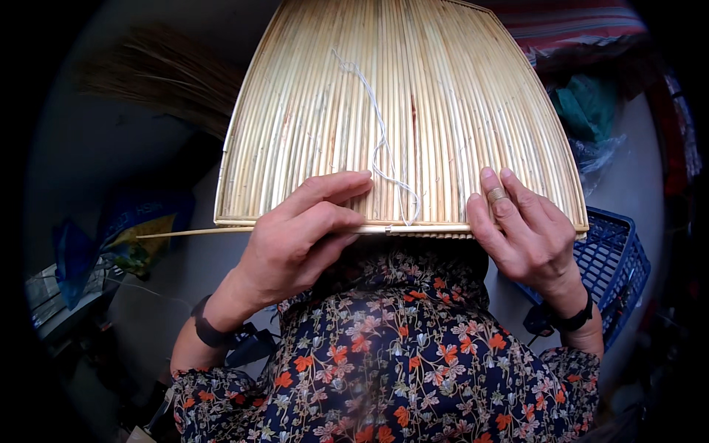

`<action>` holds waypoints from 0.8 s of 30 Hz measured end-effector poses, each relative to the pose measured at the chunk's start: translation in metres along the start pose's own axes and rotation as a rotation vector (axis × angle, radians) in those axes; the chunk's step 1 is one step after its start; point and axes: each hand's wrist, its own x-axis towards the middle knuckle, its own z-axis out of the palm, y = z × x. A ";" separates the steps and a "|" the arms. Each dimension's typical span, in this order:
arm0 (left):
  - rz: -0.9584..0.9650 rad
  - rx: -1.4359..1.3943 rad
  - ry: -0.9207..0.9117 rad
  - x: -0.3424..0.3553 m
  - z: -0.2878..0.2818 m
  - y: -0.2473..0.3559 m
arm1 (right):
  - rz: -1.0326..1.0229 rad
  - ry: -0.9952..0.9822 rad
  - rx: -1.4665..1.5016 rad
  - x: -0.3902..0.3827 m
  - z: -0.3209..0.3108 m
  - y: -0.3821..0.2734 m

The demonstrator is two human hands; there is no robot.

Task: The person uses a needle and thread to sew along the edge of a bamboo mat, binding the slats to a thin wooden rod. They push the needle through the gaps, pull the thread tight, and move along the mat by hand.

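Observation:
A large panel of pale straw stalks (303,140), laid side by side, rests in front of me with its near edge at my waist. A loose white thread (379,140) lies over its middle and runs down to that edge. My left hand (295,232) pinches a thin stalk (196,232) against the near edge; the stalk's free end sticks out to the left. At the right end of the same edge, my right hand (524,229) grips the panel, fingers on top and the thumb side hidden. A ring is on one of its fingers.
A blue plastic basket (609,266) stands at the right. Behind it lie a green bag (583,107) and striped red cloth (569,29). A bundle of dry brown stalks (166,74) is at the far left, with a blue and yellow bag (148,221) nearer.

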 end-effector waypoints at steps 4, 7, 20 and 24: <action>0.038 0.055 0.045 0.009 0.005 -0.001 | 0.000 -0.018 0.013 -0.001 0.002 0.006; 0.031 0.067 0.048 0.007 0.008 -0.001 | -0.001 -0.024 0.013 -0.001 0.003 0.008; 0.262 0.267 0.243 0.015 0.028 -0.010 | -0.032 -0.044 0.006 0.003 0.000 0.021; 0.215 0.291 0.260 0.011 0.028 -0.007 | -0.030 -0.024 0.019 0.001 0.002 0.018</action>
